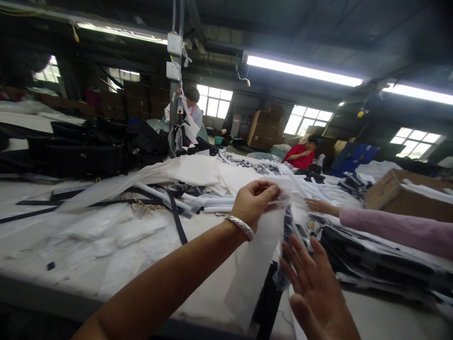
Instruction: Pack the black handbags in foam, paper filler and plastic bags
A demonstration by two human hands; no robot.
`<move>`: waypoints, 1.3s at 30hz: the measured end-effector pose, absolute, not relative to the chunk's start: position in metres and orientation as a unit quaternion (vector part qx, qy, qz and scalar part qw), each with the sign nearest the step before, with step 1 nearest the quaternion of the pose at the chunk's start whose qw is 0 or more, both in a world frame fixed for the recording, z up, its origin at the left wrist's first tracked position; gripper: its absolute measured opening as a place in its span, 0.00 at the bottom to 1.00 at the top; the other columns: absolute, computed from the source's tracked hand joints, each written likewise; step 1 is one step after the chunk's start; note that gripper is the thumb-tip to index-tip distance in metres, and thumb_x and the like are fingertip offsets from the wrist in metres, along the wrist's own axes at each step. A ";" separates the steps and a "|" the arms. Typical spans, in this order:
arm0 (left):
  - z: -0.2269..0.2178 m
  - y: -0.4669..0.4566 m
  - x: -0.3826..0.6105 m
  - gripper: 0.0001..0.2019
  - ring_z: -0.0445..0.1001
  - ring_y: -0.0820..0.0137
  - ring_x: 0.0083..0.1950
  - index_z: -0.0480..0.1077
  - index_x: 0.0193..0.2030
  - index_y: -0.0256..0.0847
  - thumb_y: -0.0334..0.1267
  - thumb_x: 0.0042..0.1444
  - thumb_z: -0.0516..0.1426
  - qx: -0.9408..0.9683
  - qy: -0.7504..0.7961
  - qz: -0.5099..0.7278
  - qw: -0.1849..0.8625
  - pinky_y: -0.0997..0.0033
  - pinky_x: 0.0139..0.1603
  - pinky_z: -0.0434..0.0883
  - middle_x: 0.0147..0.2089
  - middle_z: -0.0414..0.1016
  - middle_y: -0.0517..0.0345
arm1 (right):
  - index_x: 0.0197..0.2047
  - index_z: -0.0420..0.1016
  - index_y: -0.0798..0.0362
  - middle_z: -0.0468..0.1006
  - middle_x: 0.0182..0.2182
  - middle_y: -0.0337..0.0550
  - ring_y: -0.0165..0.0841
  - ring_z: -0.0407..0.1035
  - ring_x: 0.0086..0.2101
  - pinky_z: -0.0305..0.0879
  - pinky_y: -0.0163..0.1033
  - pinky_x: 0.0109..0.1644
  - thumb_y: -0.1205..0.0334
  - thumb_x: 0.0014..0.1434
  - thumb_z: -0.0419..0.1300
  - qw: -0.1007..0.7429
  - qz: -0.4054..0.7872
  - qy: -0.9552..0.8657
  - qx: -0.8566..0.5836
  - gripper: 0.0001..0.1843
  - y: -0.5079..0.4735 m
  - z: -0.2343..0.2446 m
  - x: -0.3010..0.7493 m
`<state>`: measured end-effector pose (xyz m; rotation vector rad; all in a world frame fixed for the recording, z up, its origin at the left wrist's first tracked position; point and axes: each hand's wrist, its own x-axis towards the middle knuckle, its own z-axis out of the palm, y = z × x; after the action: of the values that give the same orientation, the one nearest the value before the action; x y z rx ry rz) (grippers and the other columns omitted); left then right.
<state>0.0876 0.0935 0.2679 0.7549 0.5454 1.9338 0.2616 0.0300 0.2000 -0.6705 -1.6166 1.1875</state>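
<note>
My left hand (255,202), with a silver bangle at its wrist, pinches the top edge of a clear plastic bag (253,271) that hangs above the table. Beside the bag's right side, my right hand (311,278) has its fingers spread and holds nothing. The fingertips seem to be at or close to the bag; contact is hard to tell. A dark, crinkled strip (287,226) shows along the bag's right edge, blurred, and I cannot tell whether it is inside. Below it a black strap-like piece (267,297) runs toward the table's front.
White rolled pieces (219,200) and flat plastic bags (138,231) lie across the table. Black bags (85,153) are heaped at the left. A co-worker's pink sleeve (392,229) reaches in from the right over stacked black items (375,257). A cardboard box (392,191) stands behind.
</note>
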 end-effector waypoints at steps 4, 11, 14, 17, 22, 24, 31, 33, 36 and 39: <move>0.293 0.099 0.097 0.11 0.80 0.67 0.34 0.72 0.34 0.33 0.33 0.46 0.69 0.319 0.183 0.792 0.487 0.65 0.41 0.77 0.31 0.77 0.55 | 0.72 0.33 0.31 0.73 0.59 0.45 0.43 0.70 0.55 0.68 0.54 0.56 0.48 0.56 0.66 0.440 0.566 -0.629 -0.300 0.53 0.029 0.245 0.225; 0.308 0.120 0.055 0.07 0.79 0.68 0.39 0.71 0.38 0.35 0.33 0.55 0.64 0.402 0.287 0.762 0.419 0.71 0.37 0.75 0.36 0.78 0.53 | 0.71 0.49 0.39 0.83 0.36 0.45 0.38 0.76 0.25 0.72 0.38 0.24 0.47 0.48 0.71 0.437 0.479 -0.640 -0.412 0.52 0.063 0.286 0.250; 0.300 0.138 0.033 0.12 0.78 0.69 0.37 0.71 0.42 0.36 0.31 0.52 0.67 0.401 0.329 0.752 0.406 0.73 0.36 0.74 0.34 0.78 0.54 | 0.68 0.59 0.41 0.83 0.37 0.47 0.38 0.75 0.25 0.71 0.36 0.23 0.45 0.48 0.70 0.418 0.443 -0.670 -0.425 0.47 0.084 0.294 0.262; 0.290 0.154 0.020 0.15 0.76 0.71 0.34 0.72 0.44 0.36 0.30 0.50 0.68 0.411 0.374 0.732 0.394 0.72 0.35 0.74 0.32 0.78 0.56 | 0.66 0.63 0.44 0.82 0.37 0.48 0.37 0.75 0.25 0.74 0.38 0.28 0.44 0.49 0.70 0.401 0.435 -0.681 -0.432 0.44 0.095 0.294 0.266; 0.277 0.173 0.011 0.10 0.76 0.71 0.36 0.71 0.49 0.36 0.35 0.61 0.60 0.431 0.437 0.692 0.380 0.67 0.37 0.76 0.41 0.76 0.56 | 0.59 0.73 0.50 0.81 0.34 0.45 0.33 0.73 0.28 0.74 0.34 0.31 0.47 0.51 0.69 0.387 0.488 -0.645 -0.443 0.34 0.099 0.285 0.270; 0.273 0.180 0.009 0.12 0.76 0.68 0.41 0.70 0.51 0.36 0.38 0.64 0.58 0.433 0.452 0.681 0.380 0.63 0.41 0.76 0.47 0.74 0.54 | 0.54 0.77 0.52 0.80 0.30 0.43 0.31 0.72 0.28 0.73 0.31 0.32 0.49 0.50 0.71 0.402 0.516 -0.616 -0.440 0.30 0.101 0.284 0.270; 0.260 0.199 0.009 0.15 0.75 0.63 0.48 0.68 0.55 0.38 0.40 0.64 0.58 0.424 0.475 0.656 0.405 0.57 0.47 0.75 0.54 0.72 0.50 | 0.49 0.80 0.50 0.81 0.36 0.43 0.30 0.73 0.29 0.74 0.30 0.33 0.56 0.45 0.74 0.443 0.567 -0.547 -0.427 0.26 0.105 0.287 0.267; 0.257 0.202 0.011 0.16 0.75 0.63 0.49 0.68 0.55 0.38 0.41 0.64 0.58 0.421 0.475 0.651 0.416 0.56 0.48 0.75 0.54 0.71 0.50 | 0.51 0.78 0.50 0.81 0.35 0.42 0.30 0.73 0.29 0.73 0.30 0.33 0.56 0.47 0.73 0.436 0.576 -0.543 -0.428 0.27 0.104 0.284 0.269; 0.254 0.206 0.013 0.16 0.75 0.63 0.49 0.68 0.56 0.38 0.41 0.64 0.58 0.415 0.471 0.647 0.433 0.56 0.48 0.75 0.54 0.71 0.50 | 0.55 0.75 0.50 0.80 0.32 0.41 0.30 0.73 0.29 0.72 0.29 0.32 0.52 0.48 0.72 0.417 0.561 -0.565 -0.438 0.31 0.100 0.276 0.270; 0.251 0.210 0.014 0.16 0.74 0.63 0.49 0.67 0.56 0.38 0.41 0.64 0.58 0.404 0.461 0.648 0.451 0.56 0.48 0.75 0.55 0.71 0.50 | 0.63 0.67 0.49 0.80 0.32 0.39 0.30 0.72 0.28 0.70 0.31 0.30 0.49 0.47 0.72 0.412 0.524 -0.593 -0.451 0.42 0.095 0.270 0.268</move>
<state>0.0138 0.2095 0.2512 0.9993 1.1403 1.6028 0.2677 0.0953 0.2701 -1.1357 -1.4910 1.3189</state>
